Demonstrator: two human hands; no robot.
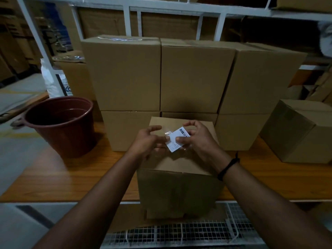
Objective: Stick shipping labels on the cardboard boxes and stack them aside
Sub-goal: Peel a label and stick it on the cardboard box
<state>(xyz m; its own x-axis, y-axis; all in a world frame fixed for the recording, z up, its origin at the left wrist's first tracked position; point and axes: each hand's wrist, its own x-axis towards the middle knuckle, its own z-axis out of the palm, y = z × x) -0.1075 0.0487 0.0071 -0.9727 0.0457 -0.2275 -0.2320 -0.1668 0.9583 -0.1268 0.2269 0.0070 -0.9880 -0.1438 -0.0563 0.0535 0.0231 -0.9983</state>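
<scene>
Label place: the label (177, 139) is being held just above the top of the cardboard box (172, 163), which is standing at the near edge of the wooden table (71, 177).
Right hand grip: the right hand (199, 141) is pinching the label's right side between thumb and fingers.
Left hand grip: the left hand (149, 141) is touching the label's near-left corner with curled fingertips and the thumb is standing apart. I cannot tell whether it is really gripping.
Step in hand: it seems the backing is being peeled. Something thin and clear is shining at the left corner, but I cannot tell what it is.
Doing it well: I think the sticky side should be kept off the fingers, then one short edge laid first on the flat top and the rest smoothed down, away from the flap seam.
Label direction: the printed face is looking up. The long axis is running from near-left to far-right, with the barcode end pointing away from the person.
Aside: the stacked boxes (161, 76) are standing just behind.
</scene>
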